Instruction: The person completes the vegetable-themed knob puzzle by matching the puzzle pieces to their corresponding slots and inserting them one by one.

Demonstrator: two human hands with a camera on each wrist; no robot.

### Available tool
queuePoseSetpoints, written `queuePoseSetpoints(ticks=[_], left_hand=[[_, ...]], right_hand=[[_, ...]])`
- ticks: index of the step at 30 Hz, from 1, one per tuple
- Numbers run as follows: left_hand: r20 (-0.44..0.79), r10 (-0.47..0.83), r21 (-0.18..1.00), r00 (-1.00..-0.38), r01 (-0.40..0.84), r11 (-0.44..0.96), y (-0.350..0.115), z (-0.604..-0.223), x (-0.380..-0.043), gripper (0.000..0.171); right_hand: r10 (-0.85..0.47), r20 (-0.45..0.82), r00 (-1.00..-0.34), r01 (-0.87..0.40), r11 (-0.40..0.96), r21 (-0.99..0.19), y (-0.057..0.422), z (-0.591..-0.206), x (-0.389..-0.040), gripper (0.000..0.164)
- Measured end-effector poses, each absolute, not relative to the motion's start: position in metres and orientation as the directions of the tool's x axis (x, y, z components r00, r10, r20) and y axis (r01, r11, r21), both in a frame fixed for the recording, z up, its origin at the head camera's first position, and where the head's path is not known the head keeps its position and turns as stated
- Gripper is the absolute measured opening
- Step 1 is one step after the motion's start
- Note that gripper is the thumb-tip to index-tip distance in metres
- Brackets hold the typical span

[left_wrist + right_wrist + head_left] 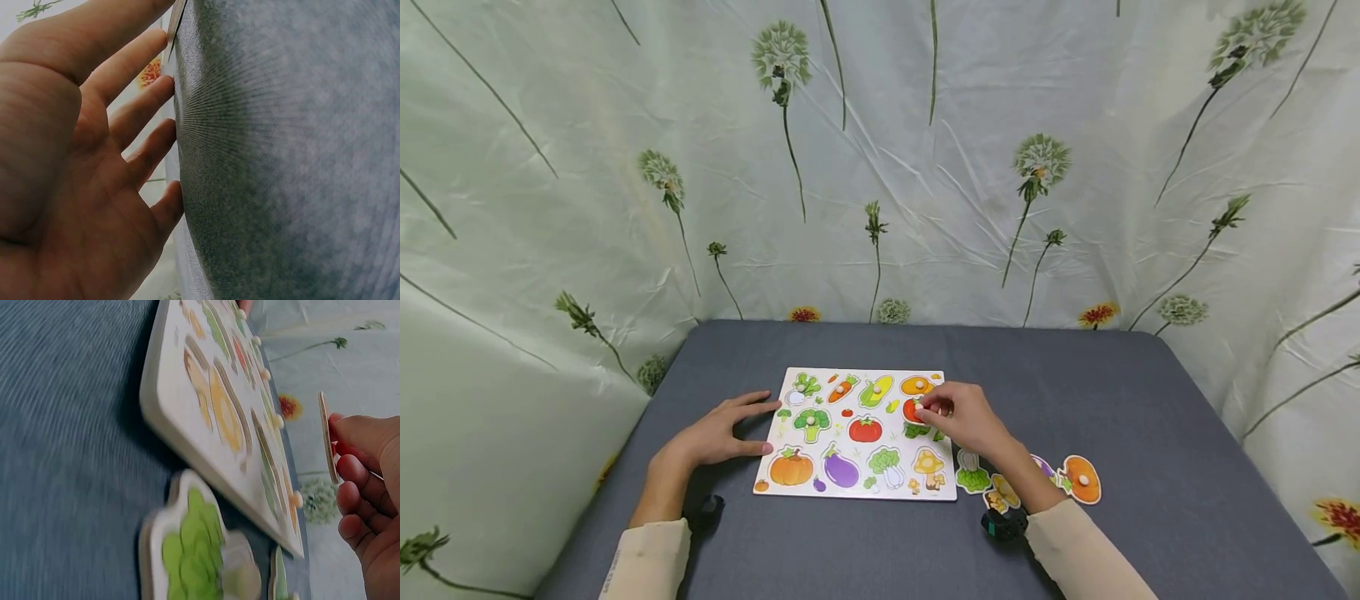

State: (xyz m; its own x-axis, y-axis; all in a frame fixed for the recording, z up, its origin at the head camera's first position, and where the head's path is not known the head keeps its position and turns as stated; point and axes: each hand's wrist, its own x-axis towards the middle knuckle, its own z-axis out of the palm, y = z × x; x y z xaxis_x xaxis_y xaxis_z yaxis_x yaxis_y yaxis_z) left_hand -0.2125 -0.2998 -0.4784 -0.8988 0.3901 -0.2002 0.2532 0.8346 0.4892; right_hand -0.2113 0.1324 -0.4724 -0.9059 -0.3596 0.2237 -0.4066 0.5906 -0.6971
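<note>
- The right hand pinches 1 tomato piece between thumb and fingers; in the right wrist view the piece hangs above the board, clear of its surface.
- The left hand grasps nothing: its fingers are spread, with thumb and index finger touching the near side of the puzzle board.
- The board lies flat between the 2 hands, on the grey table.
- Left of the right hand's fingertips is a printed tomato.
- Toward the left hand sits a broccoli piece with a knob.
- Just below the right hand, beside the board, lie a green-and-white vegetable piece and a mushroom piece.
- Beyond the right forearm are a pumpkin piece and a purple piece, the latter partly hidden.
</note>
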Motion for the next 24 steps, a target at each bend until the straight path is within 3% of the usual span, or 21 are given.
queuePoseSetpoints(ticks=[24], left_hand=[[-0.194, 0.396, 0.496, -0.897, 0.259, 0.829, -0.301, -0.481, -0.213, 0.084]], right_hand=[[-0.422, 0.166, -0.891, -0.402, 0.564, -0.721, 0.065, -0.493, -0.222, 0.006]])
